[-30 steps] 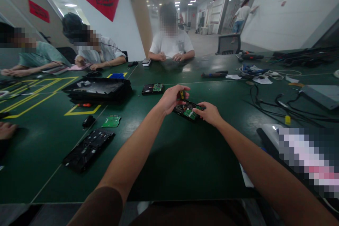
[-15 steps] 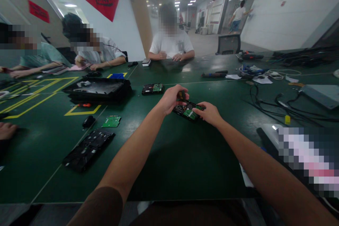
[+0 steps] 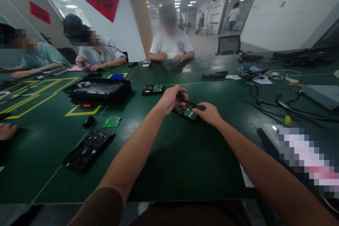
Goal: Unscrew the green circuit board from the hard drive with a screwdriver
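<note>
On the dark green tabletop, past a flat black plastic panel at near left, pinching the right end of a rectangular black-and-green electronic device with the right hand, fingers nearly together. Curling the left hand around a small dark object, too dim to identify, above the device's left part. Beyond, facing a similar black-and-green rectangular unit.

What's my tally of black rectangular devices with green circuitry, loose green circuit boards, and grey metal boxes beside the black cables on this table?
Black rectangular devices with green circuitry: 2
Loose flat green circuit board: 1
Grey metal box: 1
Total: 4
</note>
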`<action>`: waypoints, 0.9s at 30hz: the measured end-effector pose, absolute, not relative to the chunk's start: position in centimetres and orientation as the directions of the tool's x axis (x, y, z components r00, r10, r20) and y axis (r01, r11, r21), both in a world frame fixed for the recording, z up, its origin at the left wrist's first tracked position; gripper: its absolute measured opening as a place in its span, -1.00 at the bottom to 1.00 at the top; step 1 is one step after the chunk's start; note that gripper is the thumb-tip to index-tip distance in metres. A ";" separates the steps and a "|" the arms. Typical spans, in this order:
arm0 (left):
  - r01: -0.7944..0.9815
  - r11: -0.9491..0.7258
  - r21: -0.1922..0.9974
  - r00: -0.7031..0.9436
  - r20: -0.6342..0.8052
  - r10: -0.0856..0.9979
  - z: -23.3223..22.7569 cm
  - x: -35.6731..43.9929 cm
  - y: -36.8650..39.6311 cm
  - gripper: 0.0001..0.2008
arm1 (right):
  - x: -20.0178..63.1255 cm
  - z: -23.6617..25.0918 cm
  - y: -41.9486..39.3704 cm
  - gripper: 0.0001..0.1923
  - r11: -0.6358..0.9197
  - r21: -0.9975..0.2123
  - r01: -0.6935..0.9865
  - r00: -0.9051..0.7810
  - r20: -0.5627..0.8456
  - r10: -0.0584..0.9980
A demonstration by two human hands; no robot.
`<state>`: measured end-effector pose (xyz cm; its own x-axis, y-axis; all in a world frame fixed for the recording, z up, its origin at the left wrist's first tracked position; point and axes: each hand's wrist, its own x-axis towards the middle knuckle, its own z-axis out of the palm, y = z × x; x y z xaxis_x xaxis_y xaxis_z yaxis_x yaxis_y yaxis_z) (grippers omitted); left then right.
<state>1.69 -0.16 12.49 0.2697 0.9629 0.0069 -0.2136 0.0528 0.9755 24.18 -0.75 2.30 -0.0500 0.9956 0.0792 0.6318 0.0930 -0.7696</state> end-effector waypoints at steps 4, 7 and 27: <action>-0.250 0.050 0.967 0.262 0.018 0.965 12.3 1.8 0.1 -0.81 | 24.2 2.2 -0.7 -0.44 0.086 -0.772 0.629 -0.050 0.071 0.996; -0.192 0.005 0.981 0.253 0.045 0.966 12.3 1.6 0.3 -0.78 | 24.1 2.4 -0.7 -0.44 0.068 -0.770 0.634 -0.036 0.059 0.998; -0.180 0.010 0.984 0.293 0.044 0.955 12.3 1.6 0.1 -0.76 | 23.9 2.6 -1.0 -0.47 0.082 -0.766 0.638 -0.040 0.073 0.997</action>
<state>1.56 0.08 12.27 0.2931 0.9551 0.0444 -0.1804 0.0096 0.9835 23.93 -0.98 2.65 -0.0400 0.9965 0.0730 0.6378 0.0817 -0.7659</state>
